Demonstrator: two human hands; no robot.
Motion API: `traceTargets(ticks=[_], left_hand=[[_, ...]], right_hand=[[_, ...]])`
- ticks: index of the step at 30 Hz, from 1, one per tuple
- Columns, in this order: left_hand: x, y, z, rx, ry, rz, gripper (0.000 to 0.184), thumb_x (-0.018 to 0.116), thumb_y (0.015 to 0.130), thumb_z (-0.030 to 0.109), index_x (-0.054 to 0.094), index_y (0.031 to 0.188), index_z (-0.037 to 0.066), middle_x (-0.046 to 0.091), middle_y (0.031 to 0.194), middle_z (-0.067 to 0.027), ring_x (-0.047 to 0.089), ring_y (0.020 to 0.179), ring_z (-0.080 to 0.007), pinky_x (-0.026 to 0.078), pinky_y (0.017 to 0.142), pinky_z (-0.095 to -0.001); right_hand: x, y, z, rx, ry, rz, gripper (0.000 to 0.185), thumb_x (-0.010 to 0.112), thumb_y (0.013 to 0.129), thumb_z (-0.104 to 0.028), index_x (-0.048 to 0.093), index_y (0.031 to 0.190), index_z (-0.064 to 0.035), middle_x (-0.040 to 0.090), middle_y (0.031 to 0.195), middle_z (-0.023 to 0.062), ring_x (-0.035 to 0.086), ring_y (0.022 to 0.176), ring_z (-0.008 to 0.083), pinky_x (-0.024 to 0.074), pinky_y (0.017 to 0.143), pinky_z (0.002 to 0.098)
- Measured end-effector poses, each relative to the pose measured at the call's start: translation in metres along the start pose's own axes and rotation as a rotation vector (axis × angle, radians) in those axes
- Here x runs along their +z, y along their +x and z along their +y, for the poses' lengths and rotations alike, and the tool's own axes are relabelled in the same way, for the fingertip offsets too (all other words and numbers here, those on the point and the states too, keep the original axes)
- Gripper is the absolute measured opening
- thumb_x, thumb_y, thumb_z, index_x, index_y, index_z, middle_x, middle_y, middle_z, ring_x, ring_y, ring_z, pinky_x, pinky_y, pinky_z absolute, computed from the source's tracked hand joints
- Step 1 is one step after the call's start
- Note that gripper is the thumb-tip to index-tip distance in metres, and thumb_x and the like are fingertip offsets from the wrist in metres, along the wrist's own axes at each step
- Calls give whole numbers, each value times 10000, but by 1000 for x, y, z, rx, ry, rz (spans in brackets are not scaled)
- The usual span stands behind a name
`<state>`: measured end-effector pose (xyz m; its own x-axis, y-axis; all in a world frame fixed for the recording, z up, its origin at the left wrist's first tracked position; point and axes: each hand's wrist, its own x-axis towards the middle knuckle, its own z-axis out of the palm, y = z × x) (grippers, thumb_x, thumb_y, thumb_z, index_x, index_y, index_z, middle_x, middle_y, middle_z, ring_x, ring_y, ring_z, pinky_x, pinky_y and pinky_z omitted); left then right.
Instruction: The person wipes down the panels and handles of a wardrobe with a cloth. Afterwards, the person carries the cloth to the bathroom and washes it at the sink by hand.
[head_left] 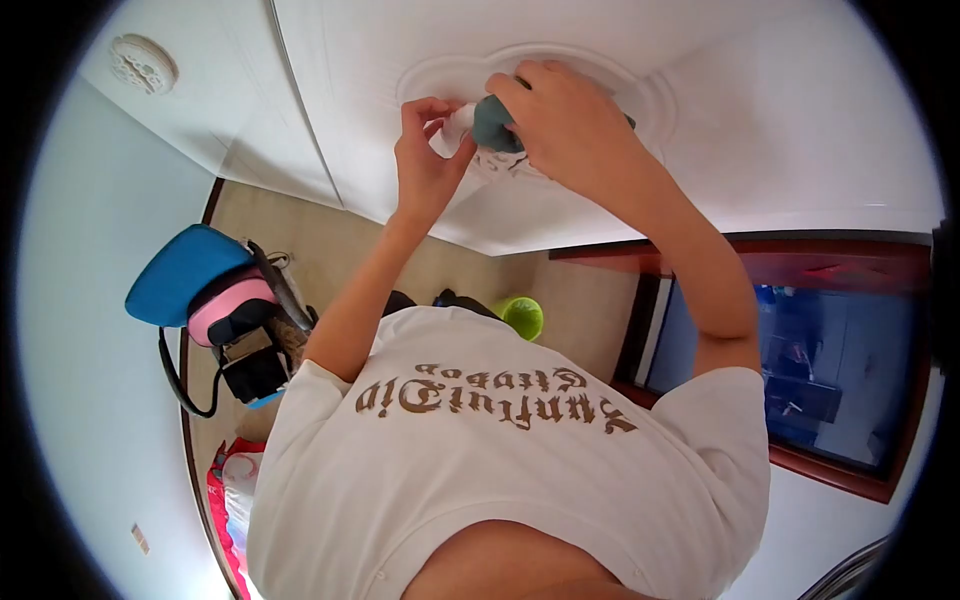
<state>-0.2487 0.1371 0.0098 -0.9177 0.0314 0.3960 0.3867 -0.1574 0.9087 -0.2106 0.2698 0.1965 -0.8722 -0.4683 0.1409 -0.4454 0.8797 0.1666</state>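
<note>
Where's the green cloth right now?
The green cloth is near the top middle of the head view, in the person's right hand, just right of the left hand, by the white panel.

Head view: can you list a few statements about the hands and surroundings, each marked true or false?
1. The right hand holds a green cloth. True.
2. The left hand hangs by the hip. False: it is raised, fingers at a white piece beside the cloth.
3. A lime-green bin is on the floor. True.
4. The T-shirt is plain black. False: it is white with printed lettering.
5. A red-brown frame is on the person's right. True.
</note>
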Motion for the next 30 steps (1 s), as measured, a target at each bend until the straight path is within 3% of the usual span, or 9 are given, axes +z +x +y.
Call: traceTargets(ticks=[6,7,8,9,12,15,20,23,30], left_hand=[[0,1,-5,-25,64,-23,578,817,797,-28,479,1261,41,681,1191,-142,682,1092,-280,555,977,-401],[2,2,-2,-89,82,-7,554,798,806,-32,478,1254,29,703,1145,-155,704,1044,-323,562,931,-400],[2,3,-17,15,70,-18,577,790,815,-32,468,1290,29,714,1125,-160,718,1015,-344,561,908,-396],[2,6,-17,26,55,-45,577,790,815,-32,468,1290,29,714,1125,-160,718,1015,-344,561,908,-396],[5,10,-15,143,21,-62,508,781,866,-17,539,1310,32,696,1169,-154,695,1069,-283,563,896,-376],[11,18,-14,200,143,-83,400,789,895,-2,621,1254,48,685,1177,-100,679,1085,-246,572,896,-372],[16,20,-12,165,223,-73,338,823,905,61,640,1188,37,685,1171,-84,679,1072,-228,599,901,-384],[16,22,-14,184,225,-77,346,832,899,66,629,1176,22,687,1175,-97,678,1064,-228,603,902,-384],[14,23,-14,168,243,-87,334,832,900,68,619,1153,17,697,1147,-103,681,1067,-227,606,926,-392]], right_hand=[[33,27,-13,5,-39,-50,319,751,773,-88,682,1084,-68,690,1020,132,687,996,332,582,814,460],[51,24,-17,-55,-30,128,329,751,772,-97,692,1095,-92,682,1042,120,680,1007,324,578,820,449],[64,18,-19,-112,-29,306,340,752,770,-106,701,1107,-116,675,1065,108,674,1018,315,574,826,437],[69,10,-20,-85,-48,310,340,752,770,-106,701,1107,-116,675,1065,108,674,1018,315,574,826,437],[84,-26,-30,55,217,537,459,746,777,-88,733,1209,-243,632,1140,77,644,1027,312,560,832,429],[102,-81,-39,239,295,622,525,746,759,-39,744,1235,-261,630,1166,80,630,1048,323,556,849,433],[134,-157,-25,642,198,931,642,748,669,93,747,1244,-193,567,1262,165,581,1117,352,511,930,434],[127,-165,-7,698,38,1146,634,735,684,95,742,1258,-175,546,1260,178,557,1138,347,491,952,427],[139,-131,23,423,-79,1020,623,777,667,34,783,1227,-240,554,1189,87,534,1097,282,468,910,399]])
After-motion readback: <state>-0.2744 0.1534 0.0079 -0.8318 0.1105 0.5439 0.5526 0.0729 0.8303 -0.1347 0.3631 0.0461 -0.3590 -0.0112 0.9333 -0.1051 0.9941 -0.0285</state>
